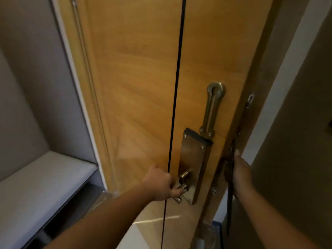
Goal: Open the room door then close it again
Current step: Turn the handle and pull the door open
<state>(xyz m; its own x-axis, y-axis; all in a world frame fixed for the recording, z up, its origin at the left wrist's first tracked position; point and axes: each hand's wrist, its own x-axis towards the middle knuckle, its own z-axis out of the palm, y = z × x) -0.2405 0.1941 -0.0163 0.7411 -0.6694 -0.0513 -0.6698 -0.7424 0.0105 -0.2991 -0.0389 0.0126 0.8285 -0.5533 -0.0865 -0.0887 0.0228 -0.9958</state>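
The left hand (159,184) is closing its grip around the lever handle (183,186), which is running sideways from the metal lock plate (193,164) toward that hand. The right hand (240,175) is gripping the door's free edge (230,159), fingers wrapped behind it. The wooden door (136,90) is standing just ahead, slightly ajar; both forearms are reaching forward, the left nearer the latch.

Tall wooden door (140,87) filled centre. Rectangular metal lock plate (193,164) sat on door's right part, brass swing-bar guard (212,108) just above it. Left hand (159,184) was at metal lever handle (183,184) low on plate. Right hand (241,175) lay on door's right edge. Pale flat bench (36,191) stood left of door, below grey wall (27,78).
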